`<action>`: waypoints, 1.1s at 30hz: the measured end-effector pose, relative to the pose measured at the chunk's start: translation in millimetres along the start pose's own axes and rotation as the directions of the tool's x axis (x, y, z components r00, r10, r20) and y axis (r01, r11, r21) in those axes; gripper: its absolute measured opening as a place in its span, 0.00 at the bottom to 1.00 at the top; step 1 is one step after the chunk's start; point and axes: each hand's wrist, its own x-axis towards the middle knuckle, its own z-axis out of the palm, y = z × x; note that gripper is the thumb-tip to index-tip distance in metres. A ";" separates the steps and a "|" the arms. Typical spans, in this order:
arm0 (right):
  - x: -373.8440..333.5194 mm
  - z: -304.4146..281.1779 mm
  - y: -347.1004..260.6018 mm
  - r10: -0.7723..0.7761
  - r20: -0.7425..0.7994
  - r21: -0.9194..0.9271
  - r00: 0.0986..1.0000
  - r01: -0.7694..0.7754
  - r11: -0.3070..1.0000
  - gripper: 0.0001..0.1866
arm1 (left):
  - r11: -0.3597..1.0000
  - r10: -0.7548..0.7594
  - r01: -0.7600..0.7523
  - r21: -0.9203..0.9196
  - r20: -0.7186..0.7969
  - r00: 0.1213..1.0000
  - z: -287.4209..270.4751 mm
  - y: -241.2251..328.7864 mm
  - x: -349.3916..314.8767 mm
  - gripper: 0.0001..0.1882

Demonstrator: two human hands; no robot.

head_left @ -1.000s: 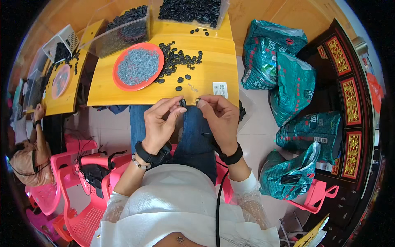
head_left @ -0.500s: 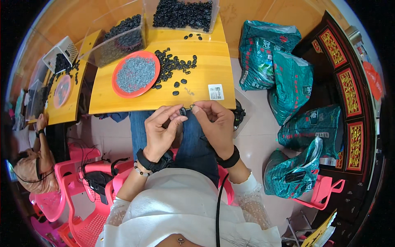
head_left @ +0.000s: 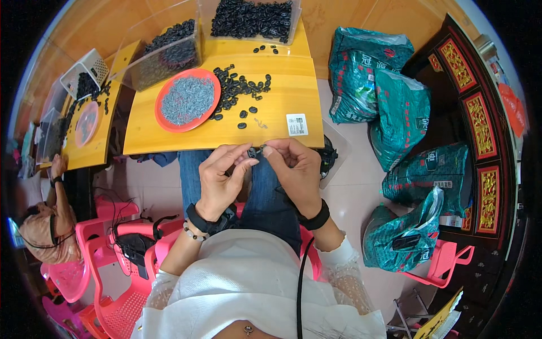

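My left hand (head_left: pixel 219 178) pinches a small black oval plastic piece (head_left: pixel 252 153) between thumb and fingertips, just past the table's near edge. Close against it, my right hand (head_left: pixel 299 172) has thumb and forefinger closed on a tiny metal piece (head_left: pixel 263 148), too small to make out in full. Both hands are above my lap, fingertips almost meeting. On the yellow table (head_left: pixel 282 101), a red plate (head_left: pixel 158 110) bears a heap of small grey metal pieces (head_left: pixel 187 100). Several loose black oval pieces (head_left: pixel 234 93) lie to its right.
Two clear bins, one (head_left: pixel 132 76) at left and one (head_left: pixel 293 25) at the back, hold black pieces. A white label (head_left: pixel 296 125) lies by the right corner. Green sacks (head_left: pixel 400 121) stand on the floor at right. Another person's arm (head_left: pixel 58 169) rests by a table at far left.
The black oval piece has turned in my left fingers, and the metal piece in my right fingers now meets or nearly meets it. The hands have hardly shifted.
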 end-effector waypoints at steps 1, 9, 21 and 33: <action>-0.3 -0.2 0.3 0.001 0.000 0.000 1.000 -0.001 1.000 0.06 | 1.000 -0.001 0.001 -0.008 -0.001 1.000 0.6 0.0 -0.4 0.15; -2.0 0.5 0.1 0.014 0.027 0.014 1.000 -0.014 1.000 0.06 | 1.000 -0.006 0.006 -0.004 0.022 1.000 0.7 1.8 -1.6 0.15; 10.1 3.5 16.7 0.117 0.033 0.159 0.993 -0.121 0.980 0.09 | 0.831 -0.323 0.293 -0.473 0.017 0.946 30.0 -26.5 -4.9 0.15; 20.8 1.5 33.9 0.279 0.168 0.295 0.945 -0.318 0.901 0.13 | 0.698 -0.399 0.346 -0.627 0.060 0.915 31.5 -31.5 1.2 0.12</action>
